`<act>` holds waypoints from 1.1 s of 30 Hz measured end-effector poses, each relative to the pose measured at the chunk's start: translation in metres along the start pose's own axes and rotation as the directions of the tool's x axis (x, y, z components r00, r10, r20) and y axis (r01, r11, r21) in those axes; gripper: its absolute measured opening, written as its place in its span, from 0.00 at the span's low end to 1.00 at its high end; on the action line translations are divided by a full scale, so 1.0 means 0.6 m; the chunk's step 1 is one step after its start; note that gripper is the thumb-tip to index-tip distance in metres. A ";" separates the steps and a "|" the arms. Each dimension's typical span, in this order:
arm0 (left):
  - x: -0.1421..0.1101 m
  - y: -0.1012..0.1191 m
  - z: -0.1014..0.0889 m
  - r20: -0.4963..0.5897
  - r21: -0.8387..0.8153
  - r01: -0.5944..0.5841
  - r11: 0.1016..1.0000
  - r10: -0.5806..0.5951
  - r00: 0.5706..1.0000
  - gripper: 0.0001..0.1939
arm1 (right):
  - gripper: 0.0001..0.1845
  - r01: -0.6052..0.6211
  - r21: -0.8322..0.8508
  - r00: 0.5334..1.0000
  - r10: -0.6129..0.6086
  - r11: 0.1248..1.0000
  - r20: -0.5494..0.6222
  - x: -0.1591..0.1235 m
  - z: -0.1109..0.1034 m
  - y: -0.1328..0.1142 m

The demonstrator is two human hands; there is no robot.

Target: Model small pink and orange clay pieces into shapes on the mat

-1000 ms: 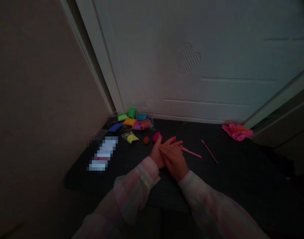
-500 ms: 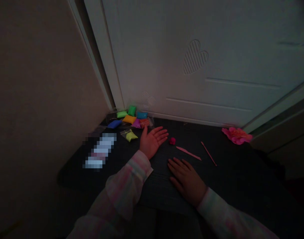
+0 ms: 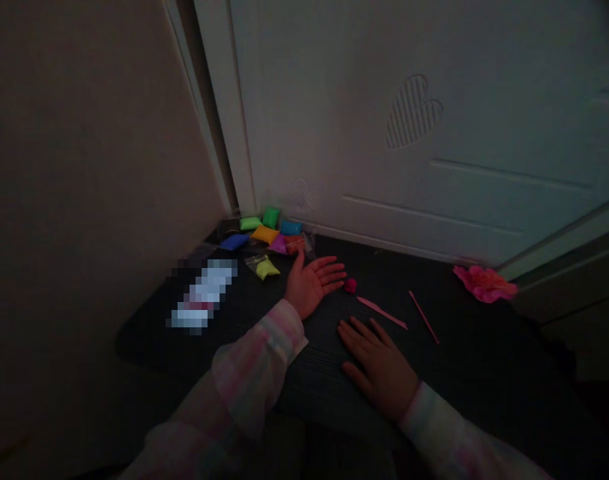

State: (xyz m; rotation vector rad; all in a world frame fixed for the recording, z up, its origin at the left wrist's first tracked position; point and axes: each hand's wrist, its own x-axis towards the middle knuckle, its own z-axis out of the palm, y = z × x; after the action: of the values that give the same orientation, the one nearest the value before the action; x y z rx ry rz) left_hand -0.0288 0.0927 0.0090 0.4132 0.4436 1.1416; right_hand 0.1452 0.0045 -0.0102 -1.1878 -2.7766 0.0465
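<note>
My left hand rests palm up on the dark table, fingers stretched out and holding nothing. Just beyond its fingertips sits a small dark pink ball of clay. Palm down, my right hand lies flat with its fingers spread. A pink modelling knife lies beyond the right fingers, and a thin pink modelling stick is to the right of it. Behind my left hand are small bags of coloured clay, among them a yellow bag, an orange bag and a blue bag.
A pixelated bright rectangle is on the left of the table. At the back right lies a pink flower-shaped thing. A white panel with heart reliefs rises behind the table. A pale flat piece shows beneath my left sleeve.
The view has shifted a little, so the table things appear slightly farther right. Both hands keep the same flat poses; the ball now appears rounder and smoother.
</note>
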 end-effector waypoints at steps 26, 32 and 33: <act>-0.043 -0.035 -0.017 0.433 0.898 -0.440 -0.004 -0.171 0.885 0.08 | 0.12 -0.428 0.047 0.878 0.427 0.903 -0.214 0.026 -0.005 0.089; -0.048 -0.053 -0.011 0.383 0.924 -0.383 -0.010 0.012 0.924 0.07 | 0.11 -0.504 -0.010 0.843 0.489 0.864 -0.226 0.020 -0.004 0.073; -0.049 -0.055 -0.010 0.372 0.928 -0.370 -0.037 0.042 0.927 0.07 | 0.10 -0.520 0.018 0.832 0.511 0.854 -0.218 0.017 -0.001 0.066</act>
State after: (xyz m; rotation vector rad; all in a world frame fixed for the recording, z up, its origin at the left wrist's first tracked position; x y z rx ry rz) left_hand -0.0166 0.0542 -0.0097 2.0341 1.0183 0.8171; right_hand 0.1669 0.0392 -0.0114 -1.8028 -2.2075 -0.0886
